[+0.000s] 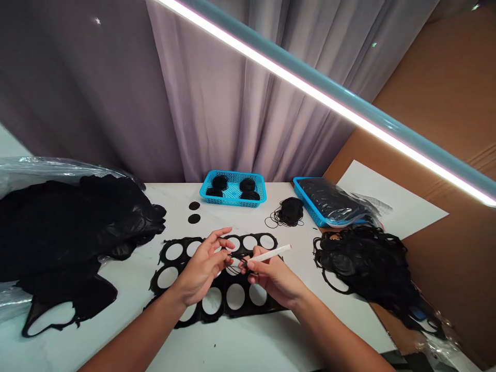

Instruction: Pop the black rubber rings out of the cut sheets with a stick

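Observation:
A flat black sheet (pixel 228 288) with several round holes lies on the white table. Above it my left hand (pixel 205 266) pinches thin black strands (pixel 234 262) between its fingertips. My right hand (pixel 273 276) holds a slim white tool (pixel 273 252), its dark tip pointing left at the strands. Both hands are close together over the middle of the sheet. Fine details between the fingertips are too small to make out.
A blue basket (pixel 233 201) with black bundles stands at the back, beside two black discs (pixel 194 219). Right of it are a black strand pile (pixel 291 211) and a second blue basket (pixel 310 209). Black material lies in heaps at left (pixel 70 227) and right (pixel 372 263). A lamp tube (pixel 310 88) crosses above.

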### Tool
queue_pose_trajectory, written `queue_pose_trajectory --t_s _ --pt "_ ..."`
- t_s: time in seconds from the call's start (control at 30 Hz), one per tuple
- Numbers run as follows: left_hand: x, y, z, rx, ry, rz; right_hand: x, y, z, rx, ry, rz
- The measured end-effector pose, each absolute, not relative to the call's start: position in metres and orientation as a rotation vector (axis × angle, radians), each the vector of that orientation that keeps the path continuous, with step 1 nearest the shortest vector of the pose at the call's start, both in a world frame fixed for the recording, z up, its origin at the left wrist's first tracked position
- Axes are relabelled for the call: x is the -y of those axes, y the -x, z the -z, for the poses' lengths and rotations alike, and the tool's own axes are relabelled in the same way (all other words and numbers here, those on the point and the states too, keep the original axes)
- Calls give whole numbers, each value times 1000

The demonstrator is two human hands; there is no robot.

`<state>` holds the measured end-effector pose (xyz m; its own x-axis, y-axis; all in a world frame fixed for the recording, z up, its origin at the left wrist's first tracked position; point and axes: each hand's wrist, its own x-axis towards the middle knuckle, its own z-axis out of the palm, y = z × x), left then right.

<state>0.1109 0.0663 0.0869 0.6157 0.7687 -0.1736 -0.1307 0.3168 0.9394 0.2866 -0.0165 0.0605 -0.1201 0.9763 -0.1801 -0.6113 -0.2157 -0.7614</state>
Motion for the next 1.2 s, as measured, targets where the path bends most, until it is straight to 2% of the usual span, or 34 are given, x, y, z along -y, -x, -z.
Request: queue_pose_trajectory --t_s 0.1,0.23,0.57,0.7,0.8,1.0,1.2 --pt "-69 -109 -83 -611 -1071 -555 21 -291 -65 590 649 -1807" --pt "-65 -113 -71 -565 -1183 -537 23 -291 -67 631 498 -1844" --pt "-68 -113 -68 -250 -993 -369 18 -286 -67 728 592 -1855" --pt "-69 -115 -75 -339 -1074 -276 16 -284 -69 756 614 -1873" --pt "-72 -119 -74 -509 -1259 -330 13 -289 -68 781 693 -1871" --pt "-96 -131 -67 -696 -1475 -570 -6 -299 -53 583 821 -1608" --pt "-147 -151 -89 -733 -1624 -555 -17 -305 -40 399 776 -1499"
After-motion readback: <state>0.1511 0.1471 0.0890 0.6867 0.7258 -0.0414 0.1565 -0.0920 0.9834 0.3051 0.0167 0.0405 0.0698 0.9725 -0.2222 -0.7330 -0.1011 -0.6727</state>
